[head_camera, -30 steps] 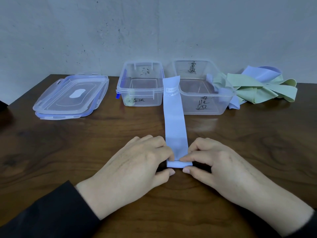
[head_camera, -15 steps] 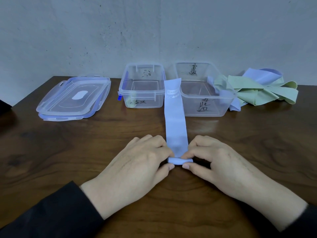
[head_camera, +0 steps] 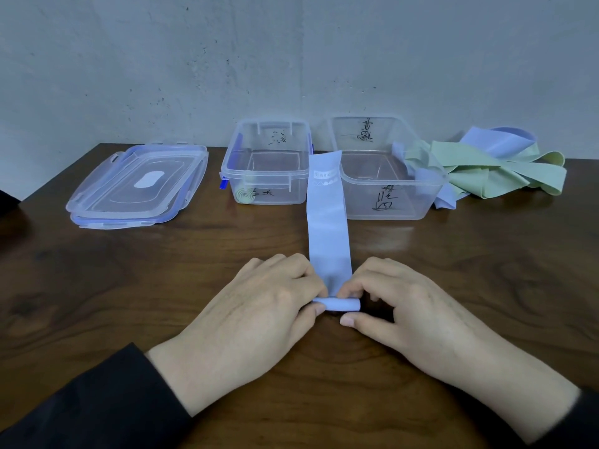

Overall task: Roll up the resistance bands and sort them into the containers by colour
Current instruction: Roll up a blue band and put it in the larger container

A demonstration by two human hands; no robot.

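Both hands, left (head_camera: 256, 315) and right (head_camera: 411, 312), pinch the flat lilac rubber band (head_camera: 329, 228), barely rolled; one rolled green band (head_camera: 245, 196) binned; tangled loose pile (head_camera: 492, 170) remains.

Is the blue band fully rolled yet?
No. Only its near end is rolled between both hands; the rest of the blue band lies flat toward the containers.

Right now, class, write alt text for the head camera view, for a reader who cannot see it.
Two hands, left hand and right hand, pinch the rolled near end of a blue band on a wooden table. The band's far end leans on two open clear boxes, the left box holding a green roll, with lids at left and loose bands at right.
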